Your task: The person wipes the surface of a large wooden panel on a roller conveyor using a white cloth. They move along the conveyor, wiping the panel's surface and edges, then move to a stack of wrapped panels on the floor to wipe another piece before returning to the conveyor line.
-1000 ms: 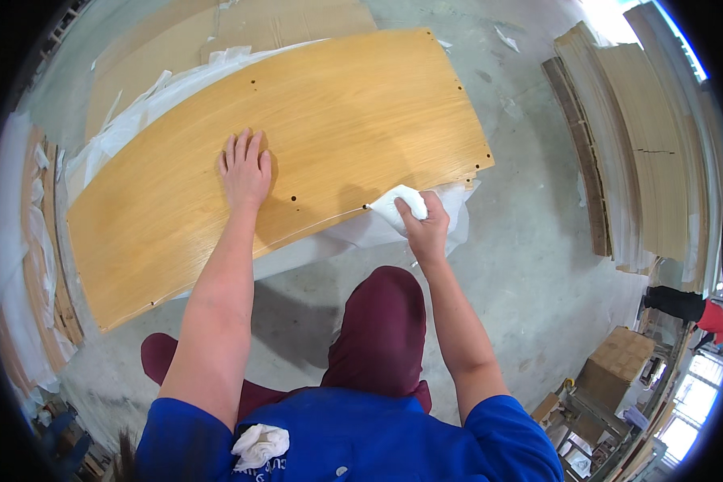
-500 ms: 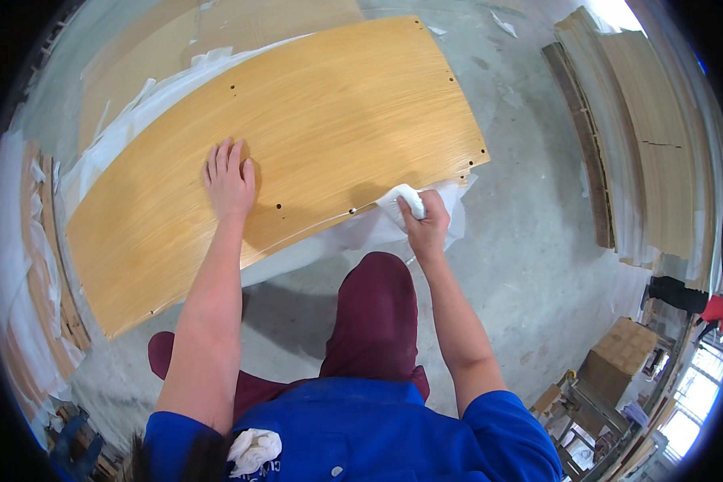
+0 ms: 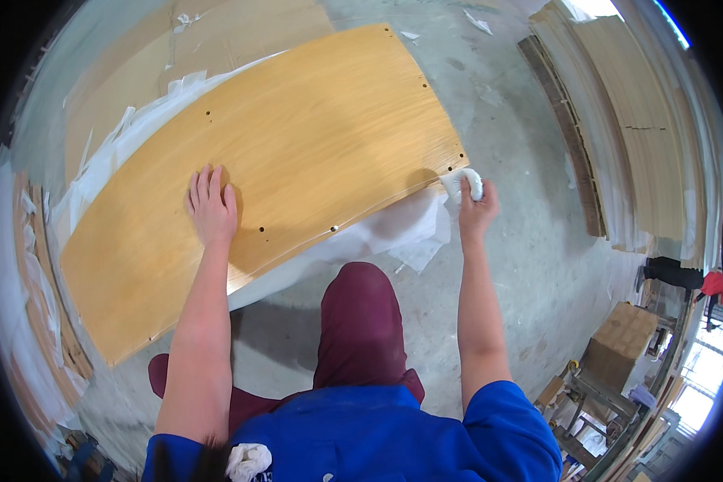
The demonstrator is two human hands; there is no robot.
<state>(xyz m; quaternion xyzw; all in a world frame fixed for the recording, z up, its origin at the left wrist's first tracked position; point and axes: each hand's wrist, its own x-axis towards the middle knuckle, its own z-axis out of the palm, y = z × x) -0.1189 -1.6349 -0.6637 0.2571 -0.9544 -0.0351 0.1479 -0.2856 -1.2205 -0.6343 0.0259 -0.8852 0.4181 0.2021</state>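
panel, tan wood, lies flat in front of the person, white film sticking out under its near edge; what carries it is hidden. left hand rests palm down on the panel's left half, fingers loosely spread, gripping nothing, seemingly steadying it. right hand has its fingers closed around a white bag at the near right corner, just beside two dark holes. can't tell if the bag's tip touches the wood. thin white line follows the near edge, past a hole with white in it.

step in hand looks like squeezing a bead along the near edge, probably close to its right end. next move calls for even pressure up to the corner, then easing off and lifting the tip clear, left palm staying put so the panel doesn't slide.
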